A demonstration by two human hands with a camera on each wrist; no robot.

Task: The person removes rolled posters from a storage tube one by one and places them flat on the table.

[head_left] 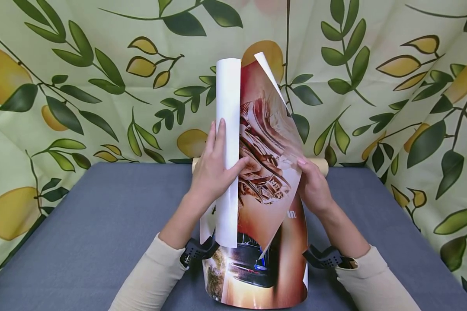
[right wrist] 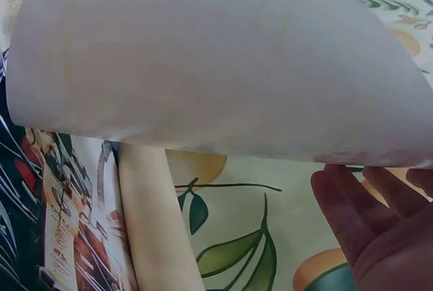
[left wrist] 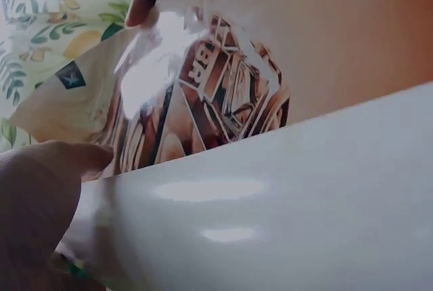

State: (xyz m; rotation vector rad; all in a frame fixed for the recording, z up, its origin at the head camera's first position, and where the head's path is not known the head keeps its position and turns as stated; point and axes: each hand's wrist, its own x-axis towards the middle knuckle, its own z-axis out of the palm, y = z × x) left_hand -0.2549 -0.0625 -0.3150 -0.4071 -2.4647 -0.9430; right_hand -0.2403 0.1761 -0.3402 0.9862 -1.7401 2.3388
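A glossy poster [head_left: 272, 147] stands upright, its left part rolled into a white tube [head_left: 227, 216] and its right part flaring loose. My left hand [head_left: 214, 170] grips the tube, fingers on its left side and thumb across onto the printed face; the left wrist view shows that thumb [left wrist: 84, 159] over the tube's edge. My right hand [head_left: 315, 185] pinches the poster's right edge, thumb tip on the print. From the right wrist, the poster's plain back [right wrist: 203, 61] hides the thumb, while the fingers [right wrist: 345, 203] sit at the edge.
Under the poster lies a curved printed sheet [head_left: 288, 276] with a dark vehicle on it; whether both are one piece, I cannot tell. A beige roll [head_left: 320, 166] lies behind, on the grey table [head_left: 101, 224]. Patterned leaf-and-fruit cloth [head_left: 140, 99] hangs around the table.
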